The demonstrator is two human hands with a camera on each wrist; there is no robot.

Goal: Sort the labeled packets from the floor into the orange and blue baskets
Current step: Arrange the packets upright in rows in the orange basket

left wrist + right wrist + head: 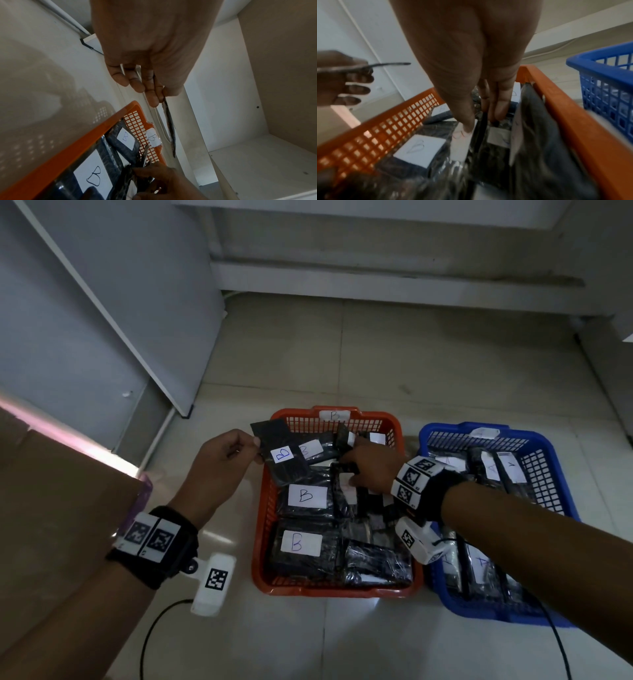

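Note:
My left hand (257, 451) pinches a flat black packet (281, 455) with a white "B" label by its edge, above the far left corner of the orange basket (263, 508). The left wrist view shows this packet (169, 128) edge-on below the fingers (154, 97). My right hand (349, 470) reaches into the orange basket, thumb and fingers on either side of an upright black packet (481, 128). Several "B" packets (306, 496) lie in this basket. The blue basket (548, 436) on the right holds packets labeled "A" (491, 469).
A brown cardboard box (51, 491) sits at the left. White cabinet panels (102, 302) and a wall ledge stand behind the baskets. A black cable (150, 628) trails from the left wrist camera across the tiled floor.

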